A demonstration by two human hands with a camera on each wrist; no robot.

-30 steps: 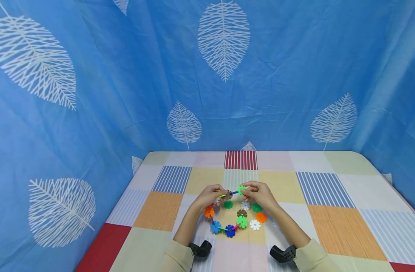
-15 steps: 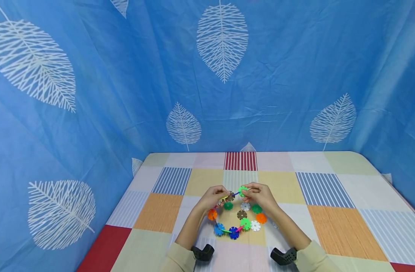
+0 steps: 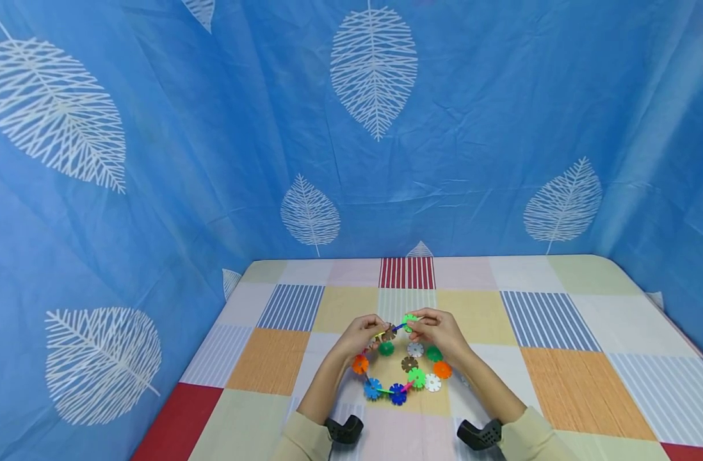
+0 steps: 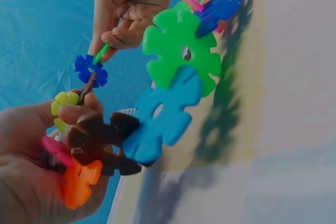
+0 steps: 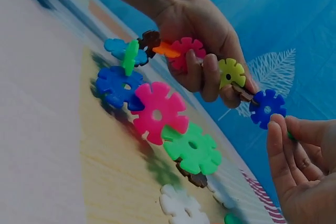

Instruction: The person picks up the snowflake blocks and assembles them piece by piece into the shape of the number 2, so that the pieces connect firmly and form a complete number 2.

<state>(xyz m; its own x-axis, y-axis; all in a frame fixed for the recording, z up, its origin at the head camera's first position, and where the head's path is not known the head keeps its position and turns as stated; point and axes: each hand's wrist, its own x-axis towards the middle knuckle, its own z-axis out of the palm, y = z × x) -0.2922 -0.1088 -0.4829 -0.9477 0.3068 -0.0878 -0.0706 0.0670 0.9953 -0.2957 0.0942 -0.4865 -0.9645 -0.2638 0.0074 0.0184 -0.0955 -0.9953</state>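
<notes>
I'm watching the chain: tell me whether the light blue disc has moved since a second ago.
Yes: in the head view, the light blue disc shifted slightly rightward, closer to the stationary front white disc.

The left forearm (image 3: 317,390) and right forearm (image 3: 494,383) are slanting inward. The left hand (image 3: 357,335) and right hand (image 3: 440,328) are facing each other, close but apart — both are pinching with curled fingers.

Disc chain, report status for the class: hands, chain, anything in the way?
Left hand grips disc chain; right hand pinches green disc at blue disc. Chain curves toward tablecloth. Loose discs nearby; nothing visibly blocks either hand.
</notes>
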